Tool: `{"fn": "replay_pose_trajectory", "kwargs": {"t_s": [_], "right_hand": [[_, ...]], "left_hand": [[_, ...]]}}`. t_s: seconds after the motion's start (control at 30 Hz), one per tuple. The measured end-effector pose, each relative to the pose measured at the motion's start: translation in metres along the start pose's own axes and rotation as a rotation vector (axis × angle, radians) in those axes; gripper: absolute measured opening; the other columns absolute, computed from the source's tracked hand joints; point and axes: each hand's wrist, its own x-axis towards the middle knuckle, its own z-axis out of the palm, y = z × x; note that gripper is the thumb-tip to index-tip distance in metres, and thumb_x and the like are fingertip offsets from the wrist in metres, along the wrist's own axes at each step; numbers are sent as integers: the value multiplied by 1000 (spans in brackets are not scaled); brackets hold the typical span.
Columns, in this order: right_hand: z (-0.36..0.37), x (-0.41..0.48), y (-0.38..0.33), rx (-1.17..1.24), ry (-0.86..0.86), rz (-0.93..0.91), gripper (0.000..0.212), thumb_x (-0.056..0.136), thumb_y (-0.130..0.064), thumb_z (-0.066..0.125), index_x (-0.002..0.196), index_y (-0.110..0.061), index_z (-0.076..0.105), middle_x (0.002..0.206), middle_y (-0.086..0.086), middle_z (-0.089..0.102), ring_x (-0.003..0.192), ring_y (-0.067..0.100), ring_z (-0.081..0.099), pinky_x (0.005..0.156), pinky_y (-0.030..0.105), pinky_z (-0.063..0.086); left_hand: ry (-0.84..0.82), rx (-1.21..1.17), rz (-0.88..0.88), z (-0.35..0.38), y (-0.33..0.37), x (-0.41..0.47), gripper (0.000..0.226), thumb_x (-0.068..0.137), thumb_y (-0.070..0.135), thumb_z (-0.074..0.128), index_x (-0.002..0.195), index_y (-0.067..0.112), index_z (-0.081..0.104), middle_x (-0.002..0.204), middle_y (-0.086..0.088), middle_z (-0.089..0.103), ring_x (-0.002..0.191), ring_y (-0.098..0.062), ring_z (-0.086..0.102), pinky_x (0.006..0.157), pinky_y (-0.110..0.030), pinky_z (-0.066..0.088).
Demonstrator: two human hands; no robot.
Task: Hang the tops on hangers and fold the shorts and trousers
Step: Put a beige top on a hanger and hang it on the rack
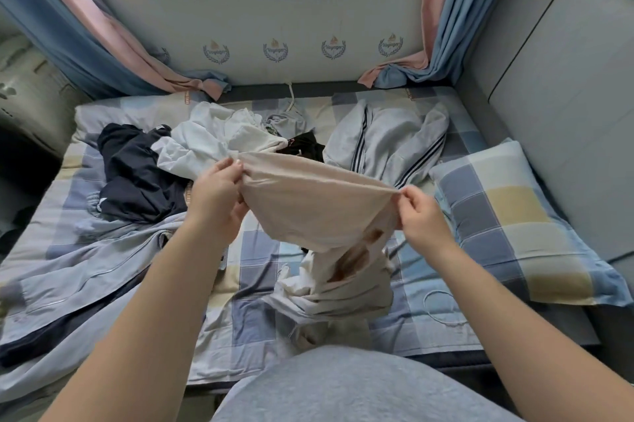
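I hold a beige garment (308,202) with a brown print stretched out above the checked bed (260,270). My left hand (219,195) pinches its edge at the left, and my right hand (422,212) pinches the edge at the right. The lower part of the garment hangs down crumpled and touches the bed near my lap. Behind it lie a white garment (206,140), a dark navy garment (137,174), a small black garment (305,147) and a grey striped jacket (387,140).
A light blue-grey jacket (79,281) sprawls across the bed's left side. A checked pillow (514,222) lies at the right beside a grey padded wall (562,112). Curtains (442,27) hang at both sides of the window. A thin white cord (442,305) lies near the pillow.
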Motion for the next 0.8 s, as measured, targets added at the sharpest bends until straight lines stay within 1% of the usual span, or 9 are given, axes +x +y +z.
{"fn": "replay_pose_trajectory", "kwargs": {"t_s": [0.07,0.2,0.3,0.4,0.5,0.57,0.6,0.73,0.8], "right_hand": [[-11,3,-17,34,29,-57,31,105,-18,47,77,-6,54,59,-3,43,55,13,38,54,29,35],[-16,0,-59,120,-10,-115,30,104,-20,52,77,-18,65,60,-7,55,57,7,48,51,18,40],[-9,-5,-84,221,-43,-101,26,103,-17,55,82,-12,68,70,-2,65,67,11,59,64,25,51],[-2,-11,-102,314,-73,-77,23,102,-17,57,86,-6,69,77,10,67,73,20,62,71,35,54],[-1,-13,-109,403,-141,-41,22,100,-18,59,86,-5,69,74,9,68,68,17,64,64,29,56],[-5,-12,-109,429,-188,-8,22,99,-21,62,85,-5,70,73,8,68,64,16,64,60,27,56],[-8,-10,-108,428,-207,8,23,97,-23,64,84,-6,71,72,8,68,63,16,64,58,26,55],[-24,3,-93,354,-237,106,21,90,-30,73,75,-16,77,71,2,70,62,13,62,54,24,51],[-24,8,-82,249,-216,141,21,88,-30,75,77,-13,76,71,6,68,60,16,59,54,27,48]], "left_hand": [[-16,121,42,1,-6,-2,28,99,15,60,127,20,54,123,-8,66,98,-18,66,79,-31,57],[-164,445,252,22,-17,-27,51,89,23,74,135,23,52,133,-6,56,115,-14,60,85,-22,53],[-270,800,483,41,-32,-49,60,81,40,80,134,28,55,147,-2,45,138,-16,40,115,-39,35],[-371,1018,591,55,-48,-67,75,68,60,75,135,34,55,156,4,35,145,-15,27,118,-42,24],[-422,1017,573,57,-62,-66,47,78,36,78,120,24,62,116,2,67,112,-20,59,97,-43,47],[-368,955,614,52,-65,-60,8,89,18,69,90,17,62,75,2,64,74,-17,58,71,-37,48],[-328,939,638,48,-62,-56,15,92,14,65,80,15,57,66,3,57,63,-14,50,62,-34,43],[-312,793,653,34,-37,-41,19,97,3,54,78,-1,54,65,-6,49,60,-12,39,58,-32,34],[-364,706,659,32,-21,-40,26,98,10,54,78,-7,54,66,-4,44,60,-8,38,55,-24,32]]}}
